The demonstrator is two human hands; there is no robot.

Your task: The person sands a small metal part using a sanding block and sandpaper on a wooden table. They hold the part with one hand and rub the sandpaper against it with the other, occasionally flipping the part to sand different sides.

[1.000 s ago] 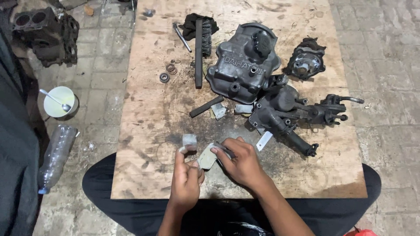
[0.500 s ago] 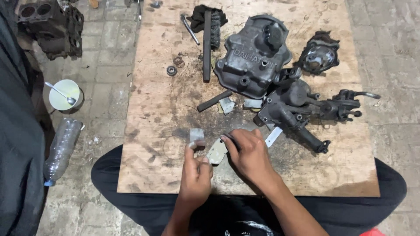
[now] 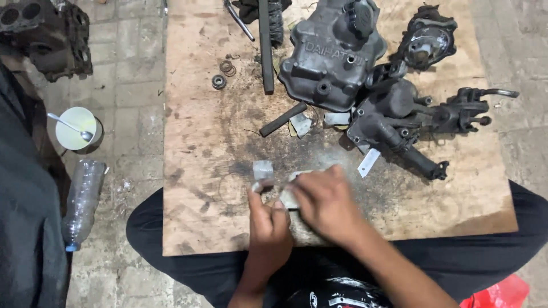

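On a worn plywood board [image 3: 194, 142] my left hand [image 3: 267, 219] pinches a small grey metal block [image 3: 263, 170] near the board's front edge. My right hand [image 3: 325, 202] rests just to its right, fingers closed over a pale flat piece [image 3: 288, 197] that it presses against the board; most of that piece is hidden under the fingers. Both hands touch each other at the thumbs.
A grey engine valve cover [image 3: 334, 54], a dark pump-like assembly [image 3: 411, 120], a round housing [image 3: 427, 40], a black rod [image 3: 283, 119], small rings [image 3: 218, 81] and scraps lie further back. On the paved floor to the left: a cup with a spoon [image 3: 77, 128], a plastic bottle [image 3: 83, 199], an engine block [image 3: 45, 34].
The view has shifted closer and slightly left. My hands stay on the same small pieces, the right hand sliding a little over the flat piece.
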